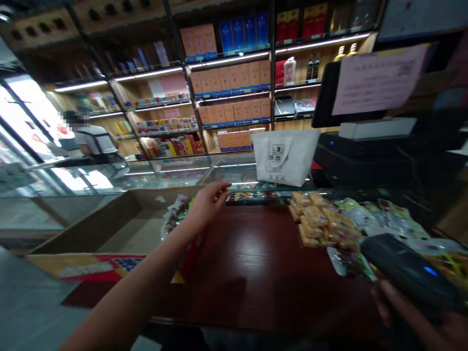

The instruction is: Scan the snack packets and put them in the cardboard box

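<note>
My right hand (409,307) is wrapped round a black barcode scanner (402,268) with a blue light, at the lower right. Just under the scanner's front end lies a small dark packet (347,263). Over the right rim of a cardboard box (153,195) reaches my left hand (210,202), with fingers loosely bent, thumb apart and nothing visible in it. Inside the box, partly behind my left forearm, are clear bags with dark contents (175,214). Wrapped biscuit-like packs (314,219) are piled on the dark red counter (252,263), with green and clear pouches (380,217) beside them.
A white paper bag (285,156) stands on the glass case (234,170) behind the counter. To its right is a monitor (327,95) with a pink notice (380,78) on it. Lit shelves of boxed goods (230,80) line the back. Another person (97,141) stands far left.
</note>
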Demonstrator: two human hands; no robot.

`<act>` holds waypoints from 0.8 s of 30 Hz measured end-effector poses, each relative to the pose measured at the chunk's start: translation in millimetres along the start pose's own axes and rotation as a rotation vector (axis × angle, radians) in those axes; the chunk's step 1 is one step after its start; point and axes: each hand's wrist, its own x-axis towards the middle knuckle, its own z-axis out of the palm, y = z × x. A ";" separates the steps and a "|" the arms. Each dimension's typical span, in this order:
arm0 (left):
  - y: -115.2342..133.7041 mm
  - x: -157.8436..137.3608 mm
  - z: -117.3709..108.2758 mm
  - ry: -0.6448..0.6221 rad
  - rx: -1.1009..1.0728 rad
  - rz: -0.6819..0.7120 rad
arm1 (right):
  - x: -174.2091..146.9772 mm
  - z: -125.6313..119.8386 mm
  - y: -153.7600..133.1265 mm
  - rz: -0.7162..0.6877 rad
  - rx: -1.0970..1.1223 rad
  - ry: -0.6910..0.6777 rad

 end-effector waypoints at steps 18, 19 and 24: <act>171.4 -57.7 274.4 -0.733 -0.542 -0.515 | -35.8 -66.4 -32.2 -0.062 0.454 0.351; 172.8 -55.3 279.0 -0.740 -0.537 -0.507 | -36.5 -66.7 -32.3 -0.059 0.451 0.349; 170.4 -61.3 282.6 -0.674 -0.553 -0.406 | -35.9 -66.3 -29.9 -0.035 0.469 0.343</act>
